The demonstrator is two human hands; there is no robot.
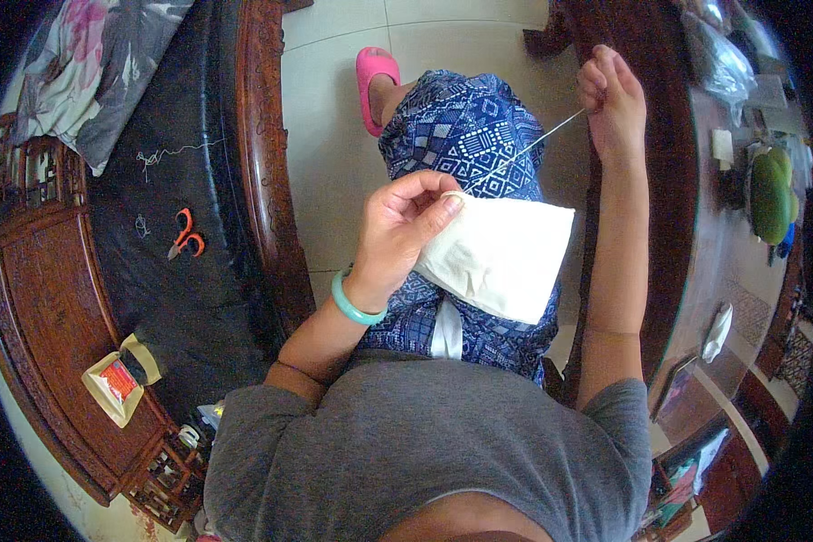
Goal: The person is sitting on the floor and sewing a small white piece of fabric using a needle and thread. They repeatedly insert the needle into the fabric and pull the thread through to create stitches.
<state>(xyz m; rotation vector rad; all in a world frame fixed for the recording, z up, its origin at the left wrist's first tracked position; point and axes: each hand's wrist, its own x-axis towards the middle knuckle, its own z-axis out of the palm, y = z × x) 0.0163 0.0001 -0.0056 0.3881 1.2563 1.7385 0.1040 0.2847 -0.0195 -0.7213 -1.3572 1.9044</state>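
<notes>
My left hand (pixel 406 227) pinches the upper left corner of a white cloth piece (pixel 505 254) between thumb and fingers, above my lap. A pale thread (pixel 525 150) runs taut from that corner up to my right hand (pixel 610 101). The right hand is raised and closed on the thread's far end, out at the side. Whether a needle sits in those fingers cannot be seen. The cloth hangs over my blue patterned trousers (pixel 474 135), its lower part slightly creased.
Orange-handled scissors (pixel 188 234) and loose thread (pixel 152 158) lie on the black seat (pixel 176 284) at left. A yellowish packet (pixel 115 386) rests near the wooden armrest. At right, a glass-topped table (pixel 704 271) bears green fruit (pixel 771 196), plastic bags (pixel 718 61) and a white item (pixel 718 332).
</notes>
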